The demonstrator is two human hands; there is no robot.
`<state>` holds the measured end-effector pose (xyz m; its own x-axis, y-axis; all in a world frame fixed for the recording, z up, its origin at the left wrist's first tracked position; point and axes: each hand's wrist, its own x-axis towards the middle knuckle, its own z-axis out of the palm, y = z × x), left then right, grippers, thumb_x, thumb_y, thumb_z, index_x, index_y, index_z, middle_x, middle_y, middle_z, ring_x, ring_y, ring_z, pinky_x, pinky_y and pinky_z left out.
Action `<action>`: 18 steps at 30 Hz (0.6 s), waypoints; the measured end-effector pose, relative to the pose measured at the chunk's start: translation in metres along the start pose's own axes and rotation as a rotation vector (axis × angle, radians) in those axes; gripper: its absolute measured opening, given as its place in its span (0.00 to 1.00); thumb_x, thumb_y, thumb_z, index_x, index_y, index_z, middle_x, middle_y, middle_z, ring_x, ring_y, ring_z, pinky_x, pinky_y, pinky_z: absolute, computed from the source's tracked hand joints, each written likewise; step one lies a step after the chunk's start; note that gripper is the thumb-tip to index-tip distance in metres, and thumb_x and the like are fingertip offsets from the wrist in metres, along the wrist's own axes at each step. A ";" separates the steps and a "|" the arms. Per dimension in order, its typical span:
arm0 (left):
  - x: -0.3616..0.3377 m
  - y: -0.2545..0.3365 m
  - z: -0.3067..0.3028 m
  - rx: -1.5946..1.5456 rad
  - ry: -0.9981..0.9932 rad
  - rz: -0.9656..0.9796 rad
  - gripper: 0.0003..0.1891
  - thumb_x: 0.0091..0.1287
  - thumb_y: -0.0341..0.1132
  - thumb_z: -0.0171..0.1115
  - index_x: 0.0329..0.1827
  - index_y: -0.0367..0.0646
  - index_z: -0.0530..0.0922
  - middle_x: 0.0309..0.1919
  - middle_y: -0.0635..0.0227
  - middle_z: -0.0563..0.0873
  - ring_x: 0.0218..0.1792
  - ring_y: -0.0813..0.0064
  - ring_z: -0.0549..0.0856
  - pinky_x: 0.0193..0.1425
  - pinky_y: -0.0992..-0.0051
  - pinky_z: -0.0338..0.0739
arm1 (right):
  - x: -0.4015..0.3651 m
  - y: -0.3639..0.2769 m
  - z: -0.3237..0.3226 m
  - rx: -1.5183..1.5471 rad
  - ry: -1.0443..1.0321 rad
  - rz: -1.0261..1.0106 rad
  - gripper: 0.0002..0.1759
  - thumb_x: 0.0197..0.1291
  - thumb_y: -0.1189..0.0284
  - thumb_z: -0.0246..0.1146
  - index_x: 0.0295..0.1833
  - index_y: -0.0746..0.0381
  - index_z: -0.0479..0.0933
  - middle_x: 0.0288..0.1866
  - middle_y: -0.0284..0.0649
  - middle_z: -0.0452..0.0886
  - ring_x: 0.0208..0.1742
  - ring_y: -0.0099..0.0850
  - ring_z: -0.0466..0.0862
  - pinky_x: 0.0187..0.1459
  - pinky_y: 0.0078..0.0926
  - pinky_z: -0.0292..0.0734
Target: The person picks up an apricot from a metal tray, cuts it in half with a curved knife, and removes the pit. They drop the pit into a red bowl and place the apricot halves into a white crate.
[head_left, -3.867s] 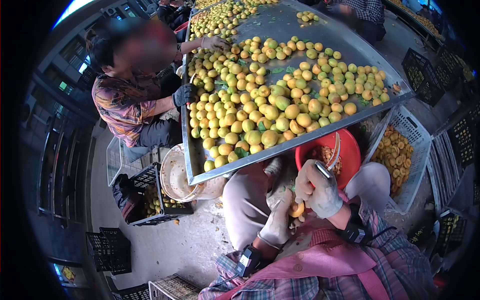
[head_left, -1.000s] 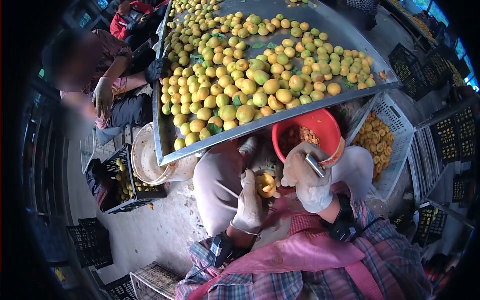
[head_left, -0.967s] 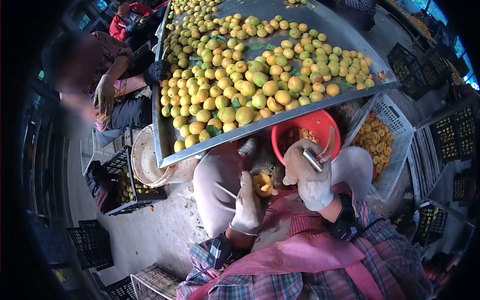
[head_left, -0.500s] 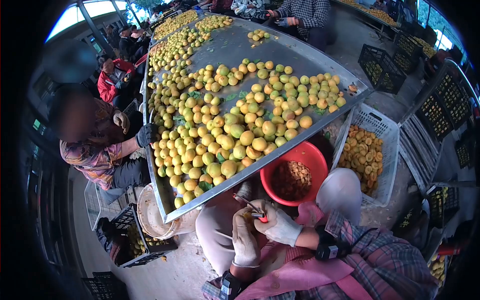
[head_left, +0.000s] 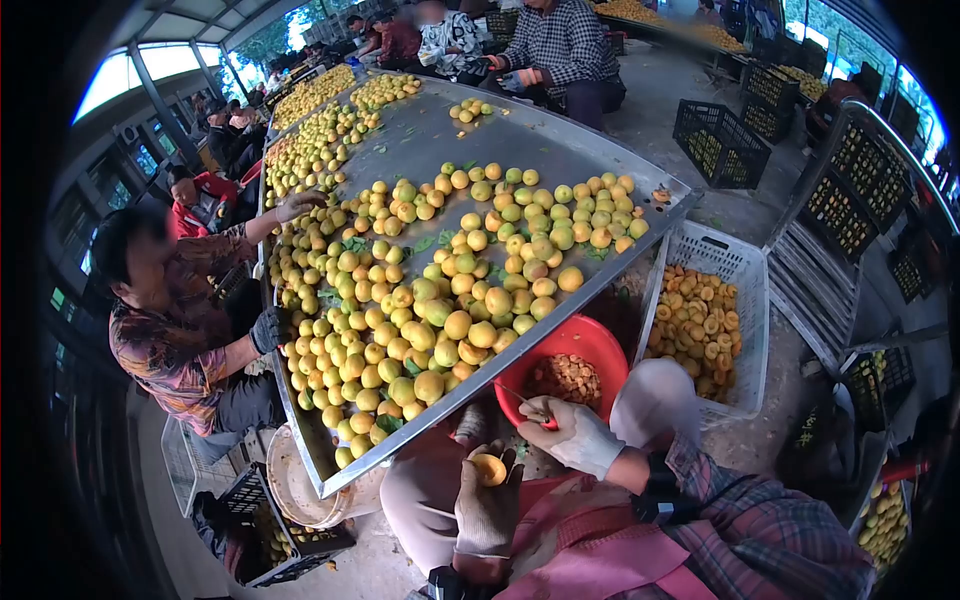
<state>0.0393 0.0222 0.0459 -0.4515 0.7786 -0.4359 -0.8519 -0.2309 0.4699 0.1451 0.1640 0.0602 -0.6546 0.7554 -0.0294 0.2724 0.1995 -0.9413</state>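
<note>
My left hand (head_left: 487, 505), in a pale glove, is closed around an apricot half (head_left: 489, 469), whose hollow cut face points up. It rests low above my lap. My right hand (head_left: 572, 436), also gloved, grips a small thin-bladed tool with a red handle (head_left: 548, 422); its exact kind is partly hidden by the fingers. That hand is beside the near rim of a red bucket (head_left: 517, 412), which holds a heap of brown apricot pits (head_left: 565, 378). Whole yellow-green apricots (head_left: 430, 310) cover much of the metal table (head_left: 400, 437) in front of me.
A white crate (head_left: 757, 300) of split apricots stands right of the bucket. A white tub (head_left: 290, 480) and a black crate (head_left: 262, 575) sit at left. One person (head_left: 175, 340) reaches over the table's left side; another person (head_left: 565, 50) sits beyond it.
My hands, together before, are now apart: the right with its tool has moved toward the bucket, and the apricot half shows in my left. The left-hand neighbour now reaches onto the table.
</note>
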 end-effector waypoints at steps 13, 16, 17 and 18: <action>0.001 -0.001 0.001 -0.064 -0.143 -0.184 0.20 0.75 0.49 0.49 0.60 0.47 0.73 0.58 0.61 0.79 0.57 0.62 0.78 0.65 0.60 0.70 | -0.006 0.015 -0.047 0.747 -0.250 0.454 0.14 0.61 0.70 0.63 0.51 0.62 0.74 0.28 0.38 0.80 0.11 0.23 0.71 0.13 0.22 0.67; 0.003 0.007 -0.006 -0.137 -0.082 -0.260 0.22 0.75 0.51 0.46 0.55 0.45 0.79 0.52 0.58 0.83 0.52 0.60 0.82 0.59 0.60 0.75 | -0.010 0.014 -0.107 0.758 0.133 0.477 0.16 0.62 0.69 0.63 0.54 0.60 0.74 0.29 0.37 0.80 0.13 0.22 0.71 0.15 0.23 0.68; 0.005 0.009 -0.008 -0.141 -0.084 -0.260 0.22 0.75 0.51 0.46 0.55 0.45 0.79 0.52 0.58 0.83 0.52 0.60 0.82 0.59 0.60 0.75 | -0.012 0.019 -0.123 0.787 0.294 0.476 0.16 0.62 0.69 0.63 0.55 0.58 0.74 0.29 0.36 0.80 0.13 0.21 0.71 0.15 0.23 0.68; 0.007 0.011 -0.011 -0.183 -0.074 -0.269 0.21 0.75 0.51 0.47 0.54 0.44 0.79 0.51 0.58 0.84 0.51 0.60 0.82 0.59 0.60 0.76 | -0.014 0.017 -0.138 0.813 0.493 0.471 0.16 0.62 0.69 0.63 0.56 0.57 0.74 0.28 0.35 0.80 0.13 0.21 0.70 0.15 0.23 0.67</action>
<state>0.0234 0.0192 0.0398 -0.1888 0.8646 -0.4658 -0.9746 -0.1065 0.1972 0.2563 0.2427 0.0910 -0.1980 0.8537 -0.4817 -0.2485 -0.5191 -0.8178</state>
